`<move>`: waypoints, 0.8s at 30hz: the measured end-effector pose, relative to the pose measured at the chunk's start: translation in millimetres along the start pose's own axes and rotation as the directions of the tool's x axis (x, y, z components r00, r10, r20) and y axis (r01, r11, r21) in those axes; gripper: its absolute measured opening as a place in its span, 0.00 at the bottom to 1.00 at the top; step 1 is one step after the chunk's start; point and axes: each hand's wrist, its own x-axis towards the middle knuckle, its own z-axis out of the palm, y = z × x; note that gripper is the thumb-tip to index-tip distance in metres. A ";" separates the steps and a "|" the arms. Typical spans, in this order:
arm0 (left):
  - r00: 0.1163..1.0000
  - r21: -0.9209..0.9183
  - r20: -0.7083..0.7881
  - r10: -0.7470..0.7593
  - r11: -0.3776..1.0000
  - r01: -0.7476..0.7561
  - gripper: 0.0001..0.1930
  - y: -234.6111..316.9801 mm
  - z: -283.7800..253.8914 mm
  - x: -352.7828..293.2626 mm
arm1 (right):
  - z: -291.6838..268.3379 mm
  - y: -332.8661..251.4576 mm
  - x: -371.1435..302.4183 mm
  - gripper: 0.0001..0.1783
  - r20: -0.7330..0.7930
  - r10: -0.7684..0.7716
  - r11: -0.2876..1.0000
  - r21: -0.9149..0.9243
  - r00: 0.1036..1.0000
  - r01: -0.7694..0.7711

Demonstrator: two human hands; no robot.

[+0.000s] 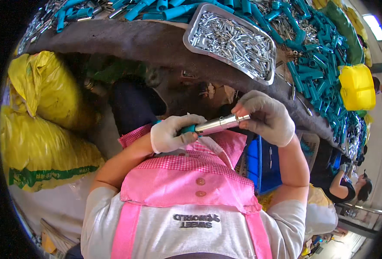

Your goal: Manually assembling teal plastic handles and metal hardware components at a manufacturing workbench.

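Both hands wear thin white gloves and meet over my lap. My left hand [170, 134] is closed round the teal end of a shiny metal tube with a teal handle [216, 125]. The tube points right and slightly upward. At its narrower stepped tip, my right hand [272, 115] pinches with thumb and fingers. Whether a small separate part sits between those fingers is hidden. Just beyond the right hand, a metal tray [272, 77] full of small silver pins rests on the dark bench edge [113, 41].
Teal plastic handles [312, 71] and loose metal parts are heaped along the bench. A yellow plastic container [357, 87] stands at right. Stuffed yellow sacks [48, 146] lie at left. A blue crate [266, 166] sits below my right forearm. Another person [348, 185] works farther right.
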 end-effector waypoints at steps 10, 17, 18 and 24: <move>0.955 0.409 -0.076 0.288 0.882 -0.234 0.13 1.4 -9.9 5.0 | 30.7 -38.3 -4.1 0.11 -0.214 0.141 0.883 -0.414 0.967 -0.220; 0.908 -0.135 -0.152 0.392 0.901 -0.412 0.14 -21.8 -47.2 -11.9 | 128.3 103.2 50.7 0.16 -0.280 0.324 0.923 0.302 0.904 -0.237; 0.879 -0.200 -0.230 0.418 0.863 -0.463 0.18 -28.0 -51.8 -15.0 | 151.3 137.4 67.0 0.15 -0.045 0.517 0.793 0.402 0.855 -0.458; 0.901 -0.410 -0.244 0.358 0.804 -0.431 0.26 -55.5 -109.5 2.6 | 261.0 303.5 117.2 0.14 0.183 0.608 0.784 0.014 0.772 -0.621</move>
